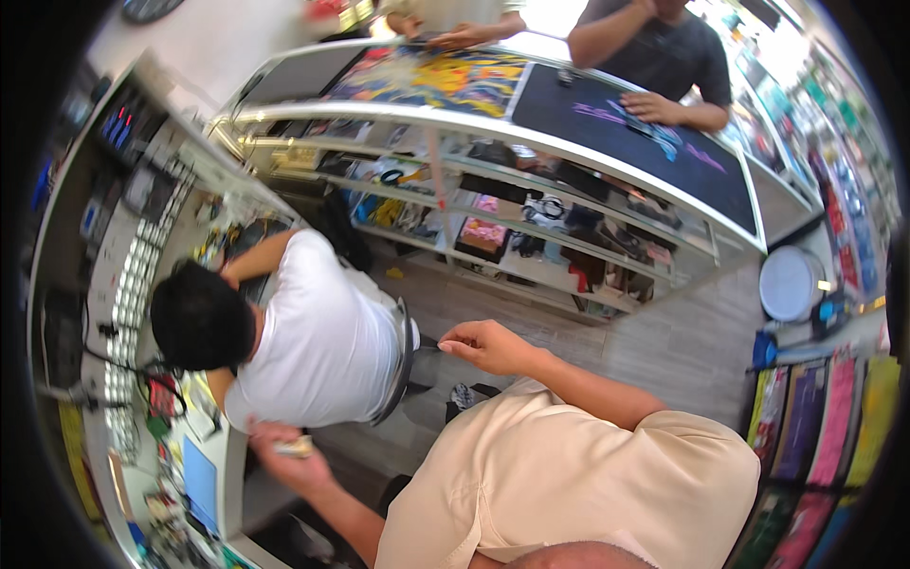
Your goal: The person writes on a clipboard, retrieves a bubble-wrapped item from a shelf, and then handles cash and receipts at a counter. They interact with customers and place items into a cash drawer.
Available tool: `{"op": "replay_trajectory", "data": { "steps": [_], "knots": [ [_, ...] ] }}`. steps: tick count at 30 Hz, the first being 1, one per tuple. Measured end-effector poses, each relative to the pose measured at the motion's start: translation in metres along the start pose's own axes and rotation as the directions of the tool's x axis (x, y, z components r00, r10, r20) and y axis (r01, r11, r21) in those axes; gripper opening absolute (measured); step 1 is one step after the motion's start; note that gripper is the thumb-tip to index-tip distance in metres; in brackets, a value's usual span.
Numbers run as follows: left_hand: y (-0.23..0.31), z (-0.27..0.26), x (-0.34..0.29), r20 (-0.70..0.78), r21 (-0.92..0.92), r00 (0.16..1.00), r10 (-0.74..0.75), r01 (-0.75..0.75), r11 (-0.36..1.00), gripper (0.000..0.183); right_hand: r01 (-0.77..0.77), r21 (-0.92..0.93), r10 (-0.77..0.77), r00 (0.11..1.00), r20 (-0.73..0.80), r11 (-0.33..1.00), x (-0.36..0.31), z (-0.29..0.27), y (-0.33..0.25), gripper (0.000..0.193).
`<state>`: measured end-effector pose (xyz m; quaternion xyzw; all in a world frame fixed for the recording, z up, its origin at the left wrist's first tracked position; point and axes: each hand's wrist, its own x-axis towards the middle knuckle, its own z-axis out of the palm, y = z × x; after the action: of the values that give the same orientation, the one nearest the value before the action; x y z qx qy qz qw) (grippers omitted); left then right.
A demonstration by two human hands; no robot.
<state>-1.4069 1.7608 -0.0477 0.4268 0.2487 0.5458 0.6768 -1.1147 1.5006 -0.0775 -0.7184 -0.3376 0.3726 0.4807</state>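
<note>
My left hand [289, 459], somewhat blurred, is closed around a small pale yellowish object [299, 446] whose kind I cannot make out. It is beside the edge of the left workbench [233, 471], behind a seated co-worker in a white shirt [318, 341]. My right hand [485, 347] is raised above the floor, its thumb and fingertips drawn together. Whatever may be between those fingertips is too small to name. Just left of it is the curved dark back of the co-worker's chair [402, 365].
The workbench carries tools, parts and a blue flat panel [201, 482]. Ahead, a long counter [626, 161] with stocked shelves bears mats; two people lean at its far side. A white round container [791, 284] stands right, near a rack of colourful packages [806, 417].
</note>
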Motion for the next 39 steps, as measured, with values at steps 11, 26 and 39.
{"op": "replay_trajectory", "data": {
  "steps": [11,26,39],
  "knots": [
    [-0.11,0.257,-0.187,0.507,0.243,0.533,-0.677,0.665,0.706,0.02,0.008,0.168,0.061,0.915,-0.398,0.986,-0.175,-0.126,0.08,0.037],
    [-0.233,0.567,-0.499,0.689,0.6,-0.259,-0.677,0.728,0.331,0.028,0.378,0.377,0.19,0.447,-0.874,0.845,-0.455,-0.331,0.17,0.031],
    [-0.377,0.749,-0.735,0.546,0.797,-0.414,-0.729,0.524,0.3,0.04,0.401,0.428,0.454,0.033,-0.89,0.81,-0.64,-0.533,0.289,0.037]
  ]
}}
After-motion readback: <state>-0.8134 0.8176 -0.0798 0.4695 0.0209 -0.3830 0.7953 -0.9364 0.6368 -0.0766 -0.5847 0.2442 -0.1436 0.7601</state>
